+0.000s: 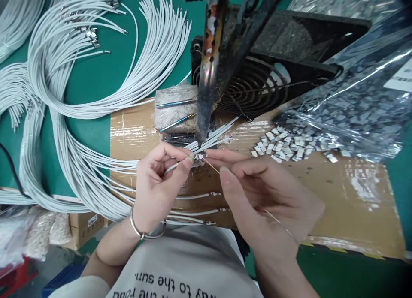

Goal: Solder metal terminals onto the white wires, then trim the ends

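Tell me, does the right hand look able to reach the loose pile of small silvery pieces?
Probably yes: the pile lies on the brown cardboard sheet just beyond the right hand, with nothing visible between. It holds a thin silvery wire, though, which might hinder picking.

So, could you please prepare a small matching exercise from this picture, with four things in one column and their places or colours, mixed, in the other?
Things
1. Bracelet
2. Thin wire
3. Fan
4. Loose metal pieces

Places or colours
A. Black
B. In a heap on the cardboard, beside the plastic bag
C. Around the wrist of the left hand
D. Held by the right hand

Right pairs: 1-C, 2-D, 3-A, 4-B
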A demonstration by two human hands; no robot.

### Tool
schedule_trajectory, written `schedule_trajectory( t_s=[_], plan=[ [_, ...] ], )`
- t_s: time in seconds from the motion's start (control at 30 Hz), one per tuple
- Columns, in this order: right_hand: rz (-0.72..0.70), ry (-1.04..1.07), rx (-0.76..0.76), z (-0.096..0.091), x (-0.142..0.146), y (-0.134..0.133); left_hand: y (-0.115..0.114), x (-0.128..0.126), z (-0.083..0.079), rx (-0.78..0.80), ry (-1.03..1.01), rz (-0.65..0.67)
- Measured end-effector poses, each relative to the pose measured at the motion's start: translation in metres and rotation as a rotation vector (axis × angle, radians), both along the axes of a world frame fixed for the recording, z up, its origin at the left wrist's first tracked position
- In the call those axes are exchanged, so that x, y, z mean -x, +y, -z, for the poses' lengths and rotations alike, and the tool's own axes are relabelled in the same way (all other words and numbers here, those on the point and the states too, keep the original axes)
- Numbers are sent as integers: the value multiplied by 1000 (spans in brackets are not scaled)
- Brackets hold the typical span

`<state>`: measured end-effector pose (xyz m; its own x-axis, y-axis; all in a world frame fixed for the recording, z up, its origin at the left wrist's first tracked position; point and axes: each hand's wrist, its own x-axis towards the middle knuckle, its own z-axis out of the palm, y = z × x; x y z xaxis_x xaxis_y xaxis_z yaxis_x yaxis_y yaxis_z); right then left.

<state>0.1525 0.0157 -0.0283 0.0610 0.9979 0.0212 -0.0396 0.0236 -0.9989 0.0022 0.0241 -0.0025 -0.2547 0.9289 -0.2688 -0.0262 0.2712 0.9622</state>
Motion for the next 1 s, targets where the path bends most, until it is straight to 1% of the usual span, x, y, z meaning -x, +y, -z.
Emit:
schedule_trajectory(
  t_s=[0.17, 0.3, 0.57, 1.0],
  plan=[
    [-3, -2, -12, -2, 1, 2, -3, -6, -2, -87, 190, -26],
    [5, 13, -15, -1, 2, 2, -5, -8, 0, -129, 252, -26],
    [23, 62, -35, -1, 5, 4, 0, -9, 1, -151, 250, -37],
    [54, 41, -68, -4, 7, 8, 5, -10, -1, -169, 237, -37]
  ],
)
